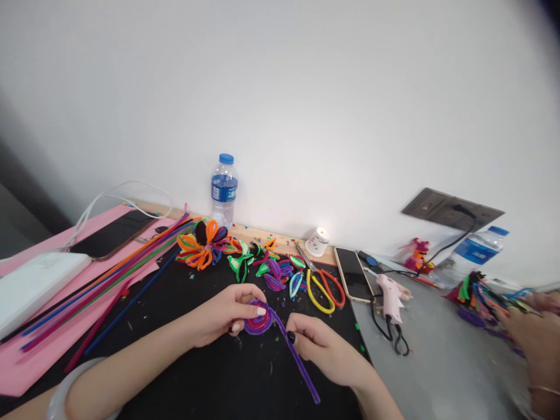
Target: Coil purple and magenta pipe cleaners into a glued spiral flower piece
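Note:
Between thumb and fingers, my left hand (238, 315) pinches a flat coil of pipe cleaner (256, 326), pink-red inside and purple on the outer turns. A loose purple tail (305, 373) runs from the coil down to the right. My right hand (315, 344) grips that tail between thumb and forefinger, close to the coil. Beyond my hands lie finished-looking pipe cleaner loops, among them an orange flower (205, 248), a green-and-white piece (240, 262) and a purple one (275, 275). Scissors (326, 289) with yellow and orange handles rest to the right of these.
Long pipe cleaners (118, 274) and a white box (39, 286) lie on pink paper at left. A water bottle (224, 192), a white cup (317, 242) and a phone (353, 274) stand or lie along the wall. A corded glue gun (391, 300) sits right; a co-worker's hand (531, 338) is beyond.

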### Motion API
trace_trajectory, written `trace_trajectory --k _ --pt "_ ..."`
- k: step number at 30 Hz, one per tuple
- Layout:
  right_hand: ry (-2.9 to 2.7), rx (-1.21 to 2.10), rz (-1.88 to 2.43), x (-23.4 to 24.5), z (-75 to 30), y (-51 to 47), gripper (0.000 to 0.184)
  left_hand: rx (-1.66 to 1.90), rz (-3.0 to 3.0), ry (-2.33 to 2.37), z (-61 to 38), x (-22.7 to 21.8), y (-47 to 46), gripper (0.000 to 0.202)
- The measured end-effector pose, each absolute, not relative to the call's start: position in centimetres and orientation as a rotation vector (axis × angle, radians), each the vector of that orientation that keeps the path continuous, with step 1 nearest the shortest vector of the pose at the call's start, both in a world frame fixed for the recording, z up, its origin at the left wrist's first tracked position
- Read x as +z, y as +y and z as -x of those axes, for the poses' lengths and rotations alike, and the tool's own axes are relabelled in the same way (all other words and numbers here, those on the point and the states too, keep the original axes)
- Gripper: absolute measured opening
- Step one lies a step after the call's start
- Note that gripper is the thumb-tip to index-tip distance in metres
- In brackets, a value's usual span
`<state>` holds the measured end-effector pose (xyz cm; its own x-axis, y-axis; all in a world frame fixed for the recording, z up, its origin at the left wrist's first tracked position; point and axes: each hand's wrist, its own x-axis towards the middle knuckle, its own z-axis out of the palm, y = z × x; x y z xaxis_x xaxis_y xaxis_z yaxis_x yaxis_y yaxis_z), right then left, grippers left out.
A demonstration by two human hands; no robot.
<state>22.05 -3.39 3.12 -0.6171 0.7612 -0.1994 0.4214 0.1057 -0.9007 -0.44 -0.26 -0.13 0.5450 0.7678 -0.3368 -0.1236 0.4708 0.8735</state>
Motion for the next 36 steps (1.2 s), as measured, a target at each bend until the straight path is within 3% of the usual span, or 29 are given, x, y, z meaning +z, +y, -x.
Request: trace_trajectory --k 36 --pt "-2.025 1.296 1.188 2.7 -20.4 -3.8 0.023 0.854 -0.899 0.878 -0.6 -0.6 -1.0 0.027"
